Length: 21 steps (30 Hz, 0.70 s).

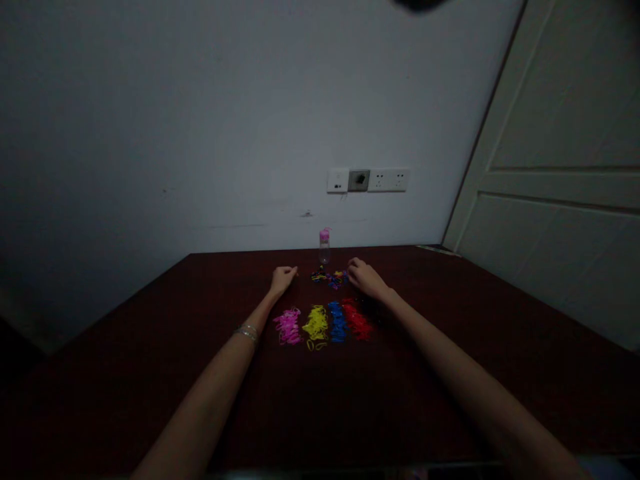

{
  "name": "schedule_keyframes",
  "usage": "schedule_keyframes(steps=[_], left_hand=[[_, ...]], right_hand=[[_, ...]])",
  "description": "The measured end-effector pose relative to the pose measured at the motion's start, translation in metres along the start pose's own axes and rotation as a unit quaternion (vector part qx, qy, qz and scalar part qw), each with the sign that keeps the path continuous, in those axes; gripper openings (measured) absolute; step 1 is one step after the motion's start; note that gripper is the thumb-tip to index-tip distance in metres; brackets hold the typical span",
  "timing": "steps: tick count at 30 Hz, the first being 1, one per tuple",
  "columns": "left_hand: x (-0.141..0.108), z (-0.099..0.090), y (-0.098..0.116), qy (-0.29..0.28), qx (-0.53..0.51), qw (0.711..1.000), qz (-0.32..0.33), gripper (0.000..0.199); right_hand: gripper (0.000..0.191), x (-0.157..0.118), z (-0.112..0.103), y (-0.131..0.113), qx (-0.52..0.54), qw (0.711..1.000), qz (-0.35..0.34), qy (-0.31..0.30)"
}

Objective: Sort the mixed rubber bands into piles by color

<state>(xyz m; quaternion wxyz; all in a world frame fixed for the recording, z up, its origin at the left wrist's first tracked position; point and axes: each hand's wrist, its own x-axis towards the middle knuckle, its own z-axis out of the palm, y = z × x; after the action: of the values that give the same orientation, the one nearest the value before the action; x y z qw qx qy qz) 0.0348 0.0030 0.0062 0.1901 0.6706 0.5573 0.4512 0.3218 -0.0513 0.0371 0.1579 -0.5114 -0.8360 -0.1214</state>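
Observation:
My left hand [284, 279] rests on the table left of a mixed heap of small coloured rubber bands [336, 279]. Its thumb and fingers are pressed together; anything between them is too small to make out. At the heap's right edge is my right hand [366, 277], its fingers curled down with the tips partly hidden. Nearer to me lie sorted piles: pink rubber bands [289, 327], yellow rubber bands [316, 323], blue rubber bands [338, 323] and red rubber bands [357, 320]. A couple of yellow loops lie just in front of the yellow pile.
A small clear bottle with a pink cap [325, 247] stands behind the mixed heap. The dark red table [200, 300] meets a white wall [225, 133] with sockets [389, 180]. A pale door [560, 167] is at the right.

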Motion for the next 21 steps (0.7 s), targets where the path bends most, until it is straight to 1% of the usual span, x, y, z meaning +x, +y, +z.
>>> schedule_keyframes(steps=[4,7,9,12,15,18,21], left_hand=[[0.001,0.000,0.001,0.000,0.007,1.000,-0.001,0.037],[0.001,0.000,0.001,-0.003,0.009,1.000,0.001,0.037],[0.001,0.000,0.000,-0.002,0.008,1.000,0.004,0.037],[0.001,0.001,-0.001,-0.001,0.003,1.000,0.006,0.038],[0.001,0.001,-0.002,-0.001,0.008,1.000,0.007,0.040],[0.001,0.001,-0.002,0.000,0.015,1.000,0.008,0.039],[0.001,0.001,-0.001,0.001,0.014,1.000,0.004,0.037]], right_hand=[[0.020,-0.007,-0.010,-0.014,-0.001,0.998,-0.058,0.029],[0.022,-0.010,-0.011,-0.017,0.007,0.998,-0.064,0.026],[0.023,-0.010,-0.006,-0.012,0.017,0.999,-0.044,0.010],[0.021,-0.009,0.005,0.004,0.049,0.998,-0.015,-0.029],[0.021,-0.008,0.010,0.021,0.114,0.991,-0.016,-0.064],[0.020,-0.009,0.006,0.031,0.181,0.979,-0.013,-0.089],[0.020,-0.012,-0.001,0.034,0.227,0.967,0.001,-0.114]])
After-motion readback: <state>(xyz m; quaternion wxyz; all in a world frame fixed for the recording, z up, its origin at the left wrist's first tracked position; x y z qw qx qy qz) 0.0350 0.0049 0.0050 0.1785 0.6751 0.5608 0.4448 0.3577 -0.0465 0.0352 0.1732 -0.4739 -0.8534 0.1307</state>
